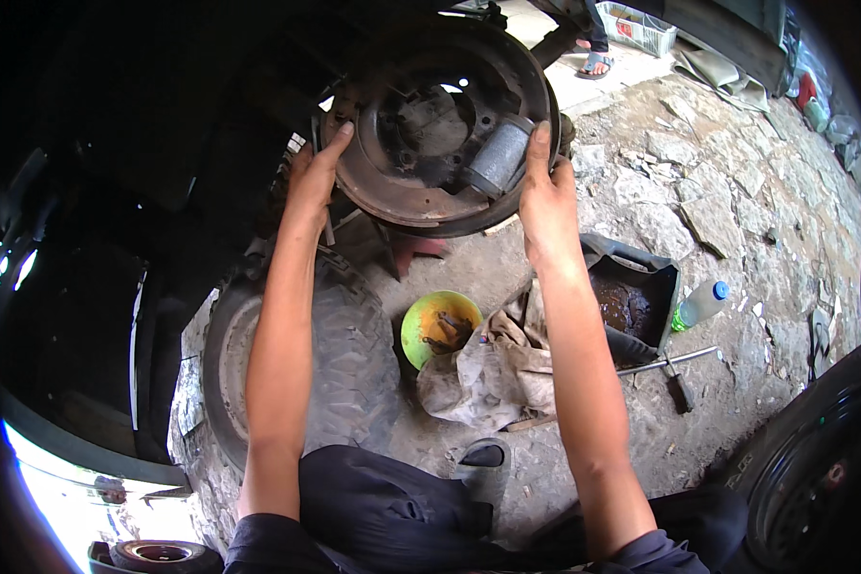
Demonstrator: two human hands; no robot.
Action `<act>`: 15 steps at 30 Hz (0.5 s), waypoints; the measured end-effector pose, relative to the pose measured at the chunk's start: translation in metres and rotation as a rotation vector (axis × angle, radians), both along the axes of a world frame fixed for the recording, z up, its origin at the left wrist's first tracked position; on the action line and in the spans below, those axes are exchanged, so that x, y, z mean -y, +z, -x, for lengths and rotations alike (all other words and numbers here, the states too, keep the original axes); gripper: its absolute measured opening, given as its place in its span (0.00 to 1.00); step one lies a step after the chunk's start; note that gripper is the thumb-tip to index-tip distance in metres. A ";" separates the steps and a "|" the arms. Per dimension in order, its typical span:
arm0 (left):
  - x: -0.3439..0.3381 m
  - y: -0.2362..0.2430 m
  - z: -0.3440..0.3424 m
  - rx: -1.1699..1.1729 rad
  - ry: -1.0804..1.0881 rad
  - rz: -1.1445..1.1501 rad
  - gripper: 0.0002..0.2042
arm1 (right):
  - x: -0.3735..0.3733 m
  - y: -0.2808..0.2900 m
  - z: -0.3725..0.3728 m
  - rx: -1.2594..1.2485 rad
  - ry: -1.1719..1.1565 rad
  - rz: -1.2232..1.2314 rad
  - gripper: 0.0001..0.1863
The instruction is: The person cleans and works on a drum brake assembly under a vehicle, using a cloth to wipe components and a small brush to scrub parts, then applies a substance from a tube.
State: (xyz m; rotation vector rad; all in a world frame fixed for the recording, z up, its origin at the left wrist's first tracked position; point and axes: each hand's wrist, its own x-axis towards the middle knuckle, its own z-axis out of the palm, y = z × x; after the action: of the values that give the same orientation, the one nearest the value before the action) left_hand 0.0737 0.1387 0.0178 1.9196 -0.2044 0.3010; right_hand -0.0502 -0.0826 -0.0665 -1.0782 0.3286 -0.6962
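Observation:
A round, rusty metal plate (387, 180), like a brake plate, is held up at the top centre beneath a dark vehicle. My left hand (316, 177) grips its left rim, thumb up along the face. My right hand (547, 196) grips the right rim with its thumb on top and fingers curled at the side. A grey metal cylinder (502, 155) lies tilted against the plate's face, just left of my right thumb; whether that thumb touches it, I cannot tell. A red metal stand (413, 256) shows below the plate, partly hidden.
Below are a tyre (335, 354), green bowl (421, 335) with small parts, crumpled cloth (459, 383), black tray (655, 287) of dark liquid, bottle (700, 304) and long-handled tool (660, 364). Another wheel (794, 474) is bottom right. A person's sandalled foot (593, 67) stands at the back near a crate (641, 29).

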 end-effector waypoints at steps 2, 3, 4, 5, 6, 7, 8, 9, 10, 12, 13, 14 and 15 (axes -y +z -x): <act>0.001 0.004 -0.001 -0.079 0.041 -0.062 0.28 | 0.004 -0.005 0.003 -0.017 0.003 0.018 0.44; 0.000 0.005 -0.002 -0.108 0.051 -0.072 0.28 | 0.004 -0.006 0.004 -0.025 0.003 0.034 0.44; 0.000 0.005 -0.003 -0.136 0.059 -0.083 0.28 | 0.004 -0.007 0.006 -0.033 0.001 0.050 0.44; 0.000 0.004 -0.003 -0.128 0.014 -0.032 0.28 | 0.000 -0.008 0.006 -0.021 -0.041 0.082 0.44; 0.002 0.007 0.000 -0.118 -0.035 0.015 0.29 | -0.002 -0.008 0.008 -0.014 -0.042 0.082 0.44; 0.006 0.009 0.002 -0.108 -0.086 0.063 0.29 | -0.003 -0.009 0.008 -0.007 -0.043 0.083 0.45; 0.007 0.007 -0.003 -0.077 -0.108 0.062 0.29 | -0.001 -0.011 0.008 -0.001 -0.046 0.083 0.45; 0.002 0.005 -0.008 -0.046 -0.122 0.054 0.29 | -0.003 -0.010 0.005 -0.033 -0.013 0.063 0.45; -0.002 0.004 -0.013 -0.016 -0.136 0.047 0.28 | -0.005 -0.011 0.006 -0.037 0.015 0.039 0.45; -0.002 0.005 -0.021 0.026 -0.105 0.006 0.28 | -0.009 -0.011 0.011 -0.051 0.070 -0.005 0.45; 0.000 0.006 -0.022 0.045 -0.090 -0.013 0.28 | -0.011 -0.017 0.009 -0.049 0.024 0.026 0.44; 0.001 0.008 -0.023 0.044 -0.103 -0.024 0.28 | -0.014 -0.019 0.008 -0.043 0.016 0.014 0.43; 0.000 0.011 -0.025 0.042 -0.113 -0.037 0.28 | -0.018 -0.018 0.009 -0.037 0.011 0.001 0.43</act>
State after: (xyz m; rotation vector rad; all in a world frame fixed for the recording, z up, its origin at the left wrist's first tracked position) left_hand 0.0991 0.1383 0.0287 1.9309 -0.3471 0.2633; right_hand -0.0592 -0.0650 -0.0847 -1.0943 0.3535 -0.6672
